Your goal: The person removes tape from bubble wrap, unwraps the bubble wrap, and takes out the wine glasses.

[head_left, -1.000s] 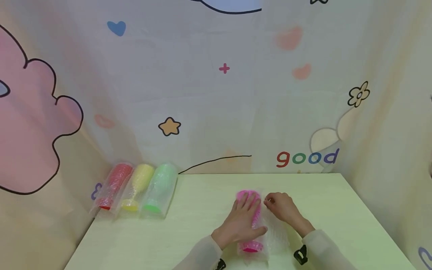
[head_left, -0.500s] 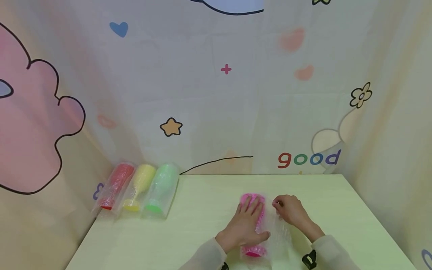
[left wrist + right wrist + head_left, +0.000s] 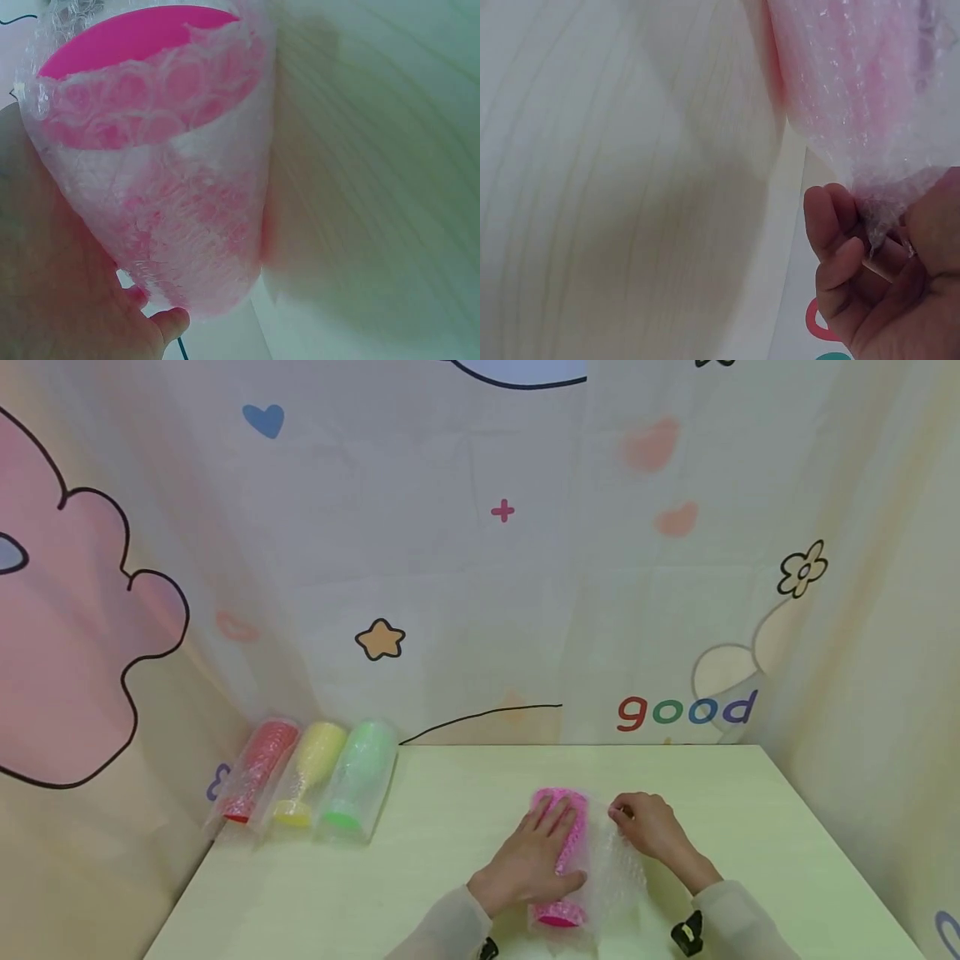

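A pink goblet-like item [image 3: 559,915] lies on the table inside bubble wrap [image 3: 619,875], its round base toward me. Across its upper side rests my left hand [image 3: 527,862], fingers spread and straight, thumb out to the right. The left wrist view shows the hollow pink base [image 3: 142,36] under the wrap, with the left hand [image 3: 67,277] along its side. My right hand [image 3: 651,828] pinches the wrap's loose edge, right of the item. In the right wrist view, gathered wrap [image 3: 881,191] sits between the right hand's [image 3: 877,292] curled fingers and thumb.
Three bubble-wrapped items stand in a row at the table's back left: a red one [image 3: 258,768], a yellow goblet [image 3: 311,768] and a green one [image 3: 358,777]. A printed curtain [image 3: 480,568] hangs behind the pale table [image 3: 450,827].
My right hand has moved a little to the right with the wrap's edge, and the loose sheet spreads wider. The left hand has shifted slightly with the item and still rests on it.
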Tool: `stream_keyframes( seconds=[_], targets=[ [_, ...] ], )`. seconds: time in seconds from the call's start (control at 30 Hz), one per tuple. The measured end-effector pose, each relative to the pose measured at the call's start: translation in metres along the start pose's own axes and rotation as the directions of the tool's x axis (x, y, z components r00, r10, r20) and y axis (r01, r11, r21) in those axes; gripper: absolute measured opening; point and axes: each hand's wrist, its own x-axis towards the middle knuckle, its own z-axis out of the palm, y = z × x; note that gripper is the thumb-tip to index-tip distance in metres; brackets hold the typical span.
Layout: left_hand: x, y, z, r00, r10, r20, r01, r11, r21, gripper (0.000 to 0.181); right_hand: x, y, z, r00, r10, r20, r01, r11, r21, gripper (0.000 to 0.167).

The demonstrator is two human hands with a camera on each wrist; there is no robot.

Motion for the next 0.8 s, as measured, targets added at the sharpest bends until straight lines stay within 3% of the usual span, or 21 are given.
stream_keyframes(
  seconds=[0.23, 0.5, 0.8],
  targets=[
    [-0.001, -0.003, 0.0, 1.0, 0.02, -0.024, -0.021, 0.999, -0.041, 0.086, 0.003, -0.004, 0.0, 1.0, 0.003, 0.009, -0.003, 0.999, -0.052, 0.011],
    [-0.002, 0.0, 0.002, 0.998, 0.019, -0.062, -0.023, 0.997, -0.067, 0.088, 0.01, -0.016, -0.003, 0.997, -0.053, 0.051, 0.052, 0.999, 0.008, 0.014],
    [0.008, 0.01, -0.006, 0.996, 0.015, -0.085, -0.012, 0.999, 0.03, 0.087, 0.013, -0.032, -0.015, 0.99, -0.138, 0.039, 0.139, 0.99, -0.017, 0.015]
  ],
)
